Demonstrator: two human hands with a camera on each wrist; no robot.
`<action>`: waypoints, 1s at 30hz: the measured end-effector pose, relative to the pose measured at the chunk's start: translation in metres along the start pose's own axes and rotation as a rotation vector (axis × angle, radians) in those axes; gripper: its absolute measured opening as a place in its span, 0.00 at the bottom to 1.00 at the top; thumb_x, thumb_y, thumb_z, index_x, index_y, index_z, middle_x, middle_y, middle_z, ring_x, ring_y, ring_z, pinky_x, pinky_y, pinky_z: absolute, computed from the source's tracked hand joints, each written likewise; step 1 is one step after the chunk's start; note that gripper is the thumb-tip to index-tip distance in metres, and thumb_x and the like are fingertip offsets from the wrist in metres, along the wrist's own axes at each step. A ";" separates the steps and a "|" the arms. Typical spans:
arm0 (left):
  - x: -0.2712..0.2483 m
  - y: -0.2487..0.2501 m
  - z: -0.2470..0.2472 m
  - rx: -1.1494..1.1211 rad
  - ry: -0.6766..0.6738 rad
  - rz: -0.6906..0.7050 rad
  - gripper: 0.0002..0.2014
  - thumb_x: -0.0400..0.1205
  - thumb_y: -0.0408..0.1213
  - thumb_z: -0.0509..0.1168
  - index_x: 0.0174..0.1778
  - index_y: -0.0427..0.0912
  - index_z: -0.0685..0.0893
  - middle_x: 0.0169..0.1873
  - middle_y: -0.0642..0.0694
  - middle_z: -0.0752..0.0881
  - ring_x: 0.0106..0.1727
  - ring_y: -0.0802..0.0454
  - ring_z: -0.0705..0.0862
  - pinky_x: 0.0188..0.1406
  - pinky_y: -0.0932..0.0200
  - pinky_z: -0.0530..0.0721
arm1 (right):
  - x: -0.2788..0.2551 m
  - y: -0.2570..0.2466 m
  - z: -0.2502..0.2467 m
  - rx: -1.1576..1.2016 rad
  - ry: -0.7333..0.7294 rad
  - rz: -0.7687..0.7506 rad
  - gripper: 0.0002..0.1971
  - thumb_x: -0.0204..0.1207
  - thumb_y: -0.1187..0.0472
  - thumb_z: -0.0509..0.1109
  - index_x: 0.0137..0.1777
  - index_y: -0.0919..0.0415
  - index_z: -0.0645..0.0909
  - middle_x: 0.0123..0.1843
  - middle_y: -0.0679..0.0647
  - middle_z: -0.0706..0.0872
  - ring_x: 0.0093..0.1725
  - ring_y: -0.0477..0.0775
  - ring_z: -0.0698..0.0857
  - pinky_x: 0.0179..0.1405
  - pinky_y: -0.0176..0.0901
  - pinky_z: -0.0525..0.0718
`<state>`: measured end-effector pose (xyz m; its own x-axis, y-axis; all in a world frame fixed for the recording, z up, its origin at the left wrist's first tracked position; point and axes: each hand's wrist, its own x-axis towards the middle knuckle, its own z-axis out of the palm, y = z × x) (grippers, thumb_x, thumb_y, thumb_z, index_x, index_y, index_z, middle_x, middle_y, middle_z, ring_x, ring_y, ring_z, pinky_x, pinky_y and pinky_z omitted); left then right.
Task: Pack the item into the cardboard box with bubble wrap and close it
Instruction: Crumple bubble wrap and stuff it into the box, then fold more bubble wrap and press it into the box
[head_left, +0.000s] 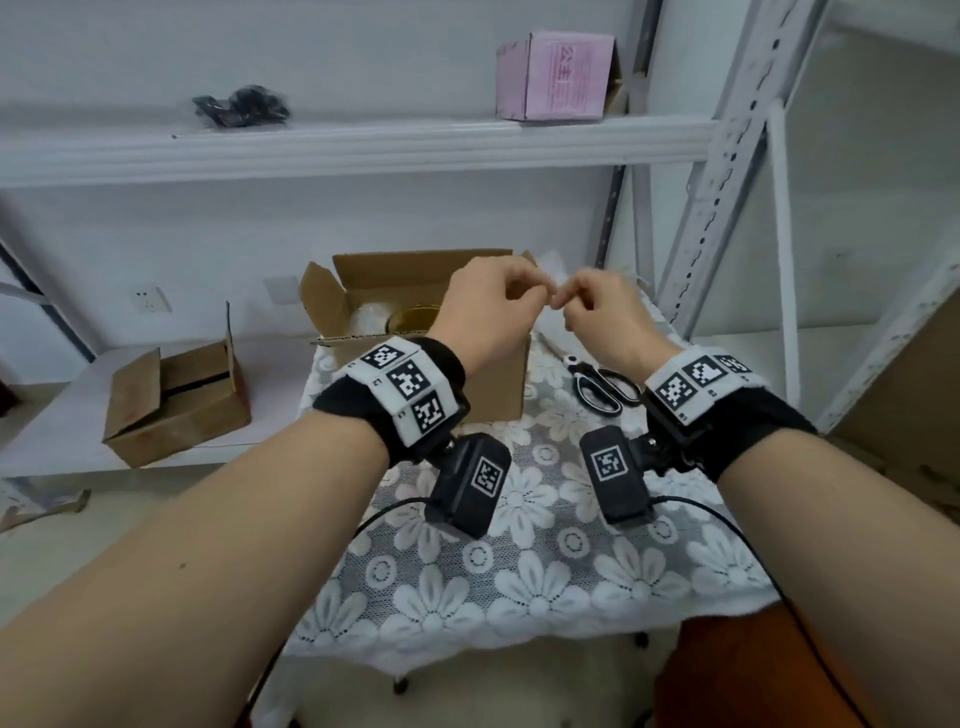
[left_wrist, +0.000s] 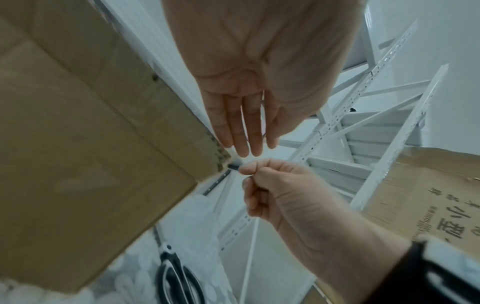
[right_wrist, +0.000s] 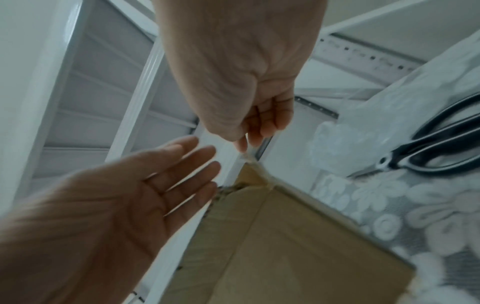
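An open cardboard box (head_left: 498, 384) stands on the lace-covered table (head_left: 519, 571) with its flaps up. Inside it lie white bubble wrap (head_left: 371, 317) and a round yellowish item (head_left: 410, 317). Both hands hover over the box's (right_wrist: 285, 236) right far corner. My left hand (right_wrist: 145, 195) holds nothing, and its fingers (left_wrist: 241, 127) are straight. My right hand (right_wrist: 249, 102) has curled fingers and pinches a thin clear piece, seemingly bubble wrap (right_wrist: 306, 127), just above the corner. In the head view the left hand (head_left: 488, 301) and right hand (head_left: 597, 306) nearly touch.
Black-handled scissors (head_left: 602, 387) lie on the cloth right of the box. A smaller cardboard box (head_left: 176, 400) sits on a low shelf at left. A pink box (head_left: 556, 75) and a black bundle (head_left: 241, 104) rest on the upper shelf. Metal shelving uprights (head_left: 727, 156) rise at right.
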<state>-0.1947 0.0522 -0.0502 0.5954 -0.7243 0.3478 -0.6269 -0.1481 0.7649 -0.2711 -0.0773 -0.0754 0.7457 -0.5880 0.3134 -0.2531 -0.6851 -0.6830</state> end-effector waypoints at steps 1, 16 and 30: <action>-0.002 0.005 0.008 -0.072 -0.005 -0.007 0.07 0.81 0.32 0.65 0.43 0.46 0.88 0.39 0.50 0.90 0.43 0.54 0.88 0.51 0.55 0.87 | -0.004 0.010 -0.004 -0.011 0.009 0.033 0.11 0.79 0.68 0.60 0.44 0.57 0.83 0.37 0.50 0.81 0.41 0.52 0.80 0.38 0.41 0.75; 0.004 -0.014 0.076 -0.412 -0.472 -0.674 0.14 0.83 0.37 0.66 0.61 0.34 0.83 0.50 0.40 0.89 0.47 0.47 0.88 0.55 0.52 0.85 | -0.024 0.110 -0.027 0.122 -0.026 0.371 0.13 0.69 0.75 0.74 0.34 0.56 0.80 0.36 0.54 0.85 0.38 0.51 0.83 0.34 0.34 0.77; 0.016 -0.043 0.104 -0.670 -0.361 -0.914 0.11 0.82 0.35 0.67 0.59 0.37 0.82 0.49 0.41 0.87 0.45 0.49 0.87 0.55 0.54 0.86 | 0.037 0.147 0.018 0.122 -0.045 0.476 0.23 0.62 0.39 0.68 0.53 0.49 0.87 0.70 0.59 0.79 0.71 0.62 0.75 0.73 0.58 0.71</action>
<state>-0.2100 -0.0233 -0.1339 0.4422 -0.6964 -0.5652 0.4082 -0.4048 0.8182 -0.2697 -0.1925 -0.1761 0.5911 -0.8027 -0.0794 -0.5002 -0.2875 -0.8168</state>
